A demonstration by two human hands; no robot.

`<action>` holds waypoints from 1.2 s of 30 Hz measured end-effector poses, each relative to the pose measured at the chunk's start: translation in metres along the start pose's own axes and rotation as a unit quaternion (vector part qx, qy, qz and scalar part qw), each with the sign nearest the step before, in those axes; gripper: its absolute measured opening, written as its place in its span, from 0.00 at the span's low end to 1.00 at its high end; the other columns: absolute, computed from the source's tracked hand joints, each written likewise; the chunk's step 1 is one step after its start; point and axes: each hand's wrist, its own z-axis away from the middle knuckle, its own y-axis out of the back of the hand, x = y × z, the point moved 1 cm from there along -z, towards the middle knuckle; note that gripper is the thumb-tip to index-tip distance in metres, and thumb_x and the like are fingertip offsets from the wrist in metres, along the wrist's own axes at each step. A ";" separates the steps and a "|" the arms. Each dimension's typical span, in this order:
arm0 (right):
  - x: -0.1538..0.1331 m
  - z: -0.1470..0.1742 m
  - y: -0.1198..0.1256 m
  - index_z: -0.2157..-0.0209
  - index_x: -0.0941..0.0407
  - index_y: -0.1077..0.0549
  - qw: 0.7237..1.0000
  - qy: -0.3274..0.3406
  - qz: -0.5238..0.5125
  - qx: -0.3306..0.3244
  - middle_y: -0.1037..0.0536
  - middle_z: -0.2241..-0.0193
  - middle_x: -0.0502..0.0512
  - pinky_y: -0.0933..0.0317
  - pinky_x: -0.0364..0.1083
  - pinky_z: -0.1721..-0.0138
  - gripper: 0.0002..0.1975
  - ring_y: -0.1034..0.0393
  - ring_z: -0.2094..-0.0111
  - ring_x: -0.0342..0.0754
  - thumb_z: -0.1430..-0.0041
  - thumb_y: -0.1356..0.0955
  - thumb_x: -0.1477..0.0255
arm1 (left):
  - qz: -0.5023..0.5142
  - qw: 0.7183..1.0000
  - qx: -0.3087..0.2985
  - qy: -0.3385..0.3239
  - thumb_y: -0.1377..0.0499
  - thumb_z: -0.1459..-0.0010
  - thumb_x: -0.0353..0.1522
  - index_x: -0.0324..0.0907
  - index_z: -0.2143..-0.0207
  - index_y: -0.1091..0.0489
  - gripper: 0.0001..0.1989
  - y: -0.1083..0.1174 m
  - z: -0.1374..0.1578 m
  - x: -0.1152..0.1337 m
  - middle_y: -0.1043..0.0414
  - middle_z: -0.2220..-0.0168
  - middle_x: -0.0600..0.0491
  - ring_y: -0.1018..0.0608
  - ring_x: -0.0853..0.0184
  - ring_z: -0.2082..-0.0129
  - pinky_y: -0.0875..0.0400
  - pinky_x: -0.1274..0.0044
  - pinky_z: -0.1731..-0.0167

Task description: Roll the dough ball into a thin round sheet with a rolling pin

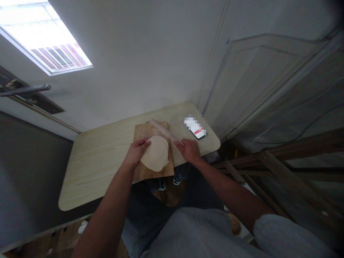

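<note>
Rolling, we'd judge: our left grip [136, 152] pinches the dough [156, 154] at its left edge, over the board [153, 174] on the worktop [92, 156]; our right grip [190, 150] grasps the rolling pin [162, 129]; next calls for steadying the dough.

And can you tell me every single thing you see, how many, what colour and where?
Dough sheet: one, cream, over the board
Rolling pin: one, pale, at the board's far right
Wooden board: one, brown, on the table
Phone: one, dark-edged, screen white and red, table's right end
Table: one, pale wood-grain, middle
Door: one, whitish, behind the table
Window: one, bright white, upper left
Door handle: one, silvery, left
Wooden beams: several, brown, right
Shoes: two, dark and white, below the table
Shirt: one, grey, bottom
Left hand: one, bare, holding the dough's edge
Right hand: one, bare, holding the pin's near end
</note>
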 end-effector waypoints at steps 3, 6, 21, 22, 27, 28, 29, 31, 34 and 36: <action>0.000 0.000 0.000 0.75 0.56 0.26 1.000 -0.002 -0.001 -0.004 0.23 0.76 0.57 0.53 0.47 0.66 0.31 0.31 0.70 0.48 0.31 0.43 0.48 | -0.081 0.996 -0.040 0.012 0.34 0.55 0.45 0.39 0.63 0.18 0.22 0.003 -0.008 0.002 0.20 0.74 0.48 0.24 0.63 0.79 0.33 0.75 0.80; 0.000 0.000 0.000 0.75 0.56 0.26 1.000 0.000 0.005 -0.003 0.23 0.75 0.57 0.53 0.47 0.67 0.31 0.31 0.70 0.48 0.31 0.42 0.49 | -0.129 0.991 -0.026 -0.001 0.35 0.54 0.43 0.41 0.64 0.18 0.19 0.006 -0.018 0.000 0.20 0.74 0.49 0.24 0.62 0.78 0.32 0.74 0.78; 0.006 0.016 0.012 0.74 0.56 0.25 0.998 0.027 0.009 -0.050 0.23 0.75 0.56 0.52 0.47 0.66 0.30 0.32 0.71 0.47 0.33 0.41 0.46 | -0.249 0.942 0.172 -0.144 0.45 0.41 0.39 0.40 0.57 0.21 0.18 0.024 -0.012 0.003 0.19 0.58 0.46 0.20 0.58 0.59 0.26 0.67 0.55; 0.006 0.019 0.014 0.74 0.56 0.25 0.998 0.031 0.005 -0.055 0.23 0.75 0.56 0.52 0.46 0.66 0.30 0.32 0.71 0.47 0.33 0.41 0.46 | -0.242 0.939 0.180 -0.163 0.45 0.40 0.40 0.40 0.56 0.21 0.18 0.023 -0.014 0.004 0.20 0.58 0.46 0.20 0.59 0.59 0.26 0.68 0.55; 0.008 0.024 0.020 0.73 0.55 0.25 0.996 0.053 0.013 -0.071 0.22 0.74 0.56 0.52 0.47 0.66 0.29 0.31 0.70 0.48 0.36 0.38 0.46 | -0.247 0.929 0.160 -0.227 0.46 0.38 0.42 0.40 0.55 0.23 0.19 -0.001 -0.033 0.010 0.22 0.55 0.45 0.22 0.59 0.54 0.28 0.68 0.50; 0.009 0.025 0.020 0.73 0.55 0.25 0.996 0.056 0.015 -0.073 0.22 0.73 0.56 0.52 0.47 0.66 0.28 0.31 0.69 0.48 0.36 0.37 0.46 | -0.254 0.929 0.147 -0.227 0.46 0.37 0.42 0.40 0.55 0.23 0.19 -0.007 -0.038 0.012 0.22 0.54 0.45 0.22 0.59 0.53 0.28 0.67 0.49; 0.010 0.026 0.020 0.72 0.55 0.25 0.995 0.058 0.015 -0.075 0.22 0.73 0.56 0.52 0.47 0.66 0.28 0.31 0.69 0.48 0.37 0.37 0.46 | -0.264 0.928 0.132 -0.228 0.47 0.36 0.42 0.40 0.54 0.23 0.19 -0.014 -0.042 0.014 0.22 0.54 0.45 0.22 0.59 0.52 0.29 0.67 0.48; 0.012 0.027 0.020 0.72 0.55 0.25 0.995 0.056 0.009 -0.078 0.22 0.72 0.56 0.53 0.46 0.66 0.27 0.30 0.68 0.49 0.37 0.36 0.46 | -0.300 0.919 0.092 -0.238 0.49 0.34 0.41 0.40 0.53 0.24 0.20 -0.026 -0.048 0.015 0.22 0.52 0.45 0.23 0.59 0.50 0.30 0.67 0.46; 0.015 0.030 0.021 0.72 0.55 0.26 0.997 0.035 -0.011 -0.068 0.22 0.72 0.54 0.53 0.46 0.66 0.26 0.31 0.67 0.48 0.38 0.35 0.46 | -0.402 0.875 0.040 -0.267 0.51 0.32 0.39 0.40 0.50 0.25 0.20 -0.040 -0.048 0.012 0.24 0.47 0.45 0.26 0.56 0.44 0.36 0.63 0.41; 0.016 0.032 0.022 0.70 0.55 0.26 0.998 0.017 -0.024 -0.053 0.22 0.71 0.54 0.53 0.46 0.66 0.26 0.31 0.67 0.49 0.38 0.35 0.46 | -0.460 0.843 0.039 -0.276 0.53 0.31 0.39 0.41 0.46 0.27 0.21 -0.044 -0.043 0.008 0.27 0.42 0.46 0.29 0.54 0.41 0.39 0.59 0.39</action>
